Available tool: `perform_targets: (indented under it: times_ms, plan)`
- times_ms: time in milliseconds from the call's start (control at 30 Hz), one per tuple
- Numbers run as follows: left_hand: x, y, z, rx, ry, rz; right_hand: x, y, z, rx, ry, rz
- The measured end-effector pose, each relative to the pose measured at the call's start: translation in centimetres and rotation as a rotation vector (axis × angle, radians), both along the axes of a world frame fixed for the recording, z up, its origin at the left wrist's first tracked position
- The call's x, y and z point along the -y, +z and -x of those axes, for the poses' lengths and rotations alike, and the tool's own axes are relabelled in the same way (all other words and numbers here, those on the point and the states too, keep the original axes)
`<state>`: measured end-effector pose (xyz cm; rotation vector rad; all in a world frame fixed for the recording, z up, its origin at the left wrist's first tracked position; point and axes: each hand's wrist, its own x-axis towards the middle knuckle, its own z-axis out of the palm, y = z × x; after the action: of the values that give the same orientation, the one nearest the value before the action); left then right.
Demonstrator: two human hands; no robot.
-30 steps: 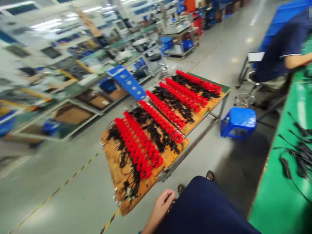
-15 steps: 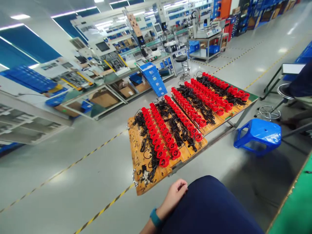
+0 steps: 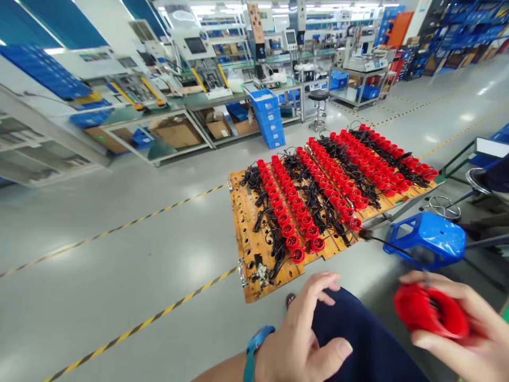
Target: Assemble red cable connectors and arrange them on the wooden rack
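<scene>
Right hand: your right hand (image 3: 457, 334) sits at the lower right edge of view, fingers curled around a red round part (image 3: 431, 313), which you hold between thumb and fingers.
Red round part: it is blurred, so its detail cannot be made out; a thin black cord (image 3: 392, 248) runs from above it up and to the left, toward the near corner of the board.
Left hand: your left hand (image 3: 306, 339) is low in the middle, fingers spread and loosely bent, holding nothing, hovering over your dark blue trouser leg (image 3: 358, 345); whether it touches the cloth cannot be told.
Wrist: a teal band (image 3: 254, 347) circles your left wrist.
Board: a wooden board (image 3: 246, 233) lies on a low frame just beyond your knee, carrying rows of red round parts (image 3: 286, 220) with tangles of black cords (image 3: 314, 199) between the rows.
Second board: another board (image 3: 397, 207) of the same sort lies just beside it, farther off to the right.
Stool: a blue plastic stool (image 3: 429, 239) stands on the floor, right of the boards and above your right hand.
Floor: grey, with a yellow-and-black striped line (image 3: 131, 334) crossing it to your left.
Background: workbenches, stacked blue bins (image 3: 268, 116) and a round stool (image 3: 318, 98) stand well apart behind the boards.
</scene>
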<state>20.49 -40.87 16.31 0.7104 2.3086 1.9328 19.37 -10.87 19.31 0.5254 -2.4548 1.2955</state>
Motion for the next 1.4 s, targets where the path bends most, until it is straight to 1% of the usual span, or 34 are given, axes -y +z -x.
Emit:
perform_targets:
  times_ms: [67,133,200,267,333,400,433,500,567,633,667,733,800,833,900,1000,1067,1133,1200,1233,1267,1333,1400]
  plan:
    - [2.0,1.5,-0.8,-0.007,0.052,0.033,5.9,0.5,1.9,-0.034,0.168,-0.001]
    - [4.1,2.5,-0.9,0.035,0.113,0.089,12.5,0.4,3.5,-0.069,0.311,0.017]
    - [6.4,2.8,-0.4,0.093,0.234,0.126,18.5,-0.2,4.6,-0.106,0.420,0.003]
    - [9.0,2.4,0.4,0.142,0.396,0.148,23.0,-1.1,5.3,-0.081,0.525,0.013]
    - [12.0,1.5,1.2,0.172,0.511,0.170,25.7,-2.1,6.3,0.021,0.679,0.048]
    - [15.0,0.7,1.7,0.199,0.525,0.202,27.1,-3.4,8.0,0.179,0.823,0.081]
    - [16.4,0.5,1.9,0.205,0.507,0.214,27.6,-4.2,9.1,0.252,0.844,0.087]
    - [18.6,0.5,2.0,0.176,0.455,0.231,28.5,-6.2,11.5,0.333,0.776,0.065]
    - [20.0,0.7,2.0,0.105,0.389,0.253,29.8,-8.4,13.8,0.326,0.703,0.001]
    - [20.8,0.5,2.0,0.036,0.309,0.299,31.4,-10.4,15.4,0.266,0.734,-0.069]
    - [21.0,0.1,2.1,0.017,0.278,0.326,32.2,-11.2,16.0,0.233,0.765,-0.105]
    - [21.4,-1.5,2.1,0.020,0.263,0.373,33.4,-12.3,16.8,0.142,0.808,-0.224]
    - [21.8,-4.3,2.2,0.072,0.267,0.382,33.8,-13.0,17.0,0.036,0.809,-0.392]
    - [22.1,-6.1,2.2,0.102,0.262,0.369,33.7,-13.3,17.0,-0.016,0.800,-0.467]
    - [22.4,-10.3,2.2,0.133,0.229,0.323,33.2,-14.0,16.7,-0.136,0.776,-0.582]
    - [22.4,-16.3,2.1,0.095,0.194,0.302,32.3,-15.5,15.8,-0.283,0.765,-0.732]
    - [22.1,-19.2,2.1,0.076,0.182,0.333,31.8,-16.5,15.1,-0.293,0.787,-0.896]
    - [21.8,-20.9,2.2,0.077,0.190,0.354,31.6,-17.3,14.4,-0.233,0.835,-1.092]
    - [21.7,-21.7,2.4,0.079,0.201,0.353,31.4,-17.4,13.7,-0.178,0.857,-1.225]
    - [21.7,-21.9,2.5,0.078,0.204,0.353,31.3,-17.2,13.3,-0.164,0.853,-1.251]
    - [21.7,-22.1,2.5,0.076,0.210,0.360,31.2,-16.8,12.9,-0.158,0.838,-1.250]
    - [21.7,-22.4,2.6,0.071,0.235,0.407,31.0,-15.5,12.0,-0.144,0.796,-1.187]
    - [21.6,-22.7,2.7,0.058,0.286,0.488,30.4,-13.8,11.0,-0.120,0.753,-1.037]
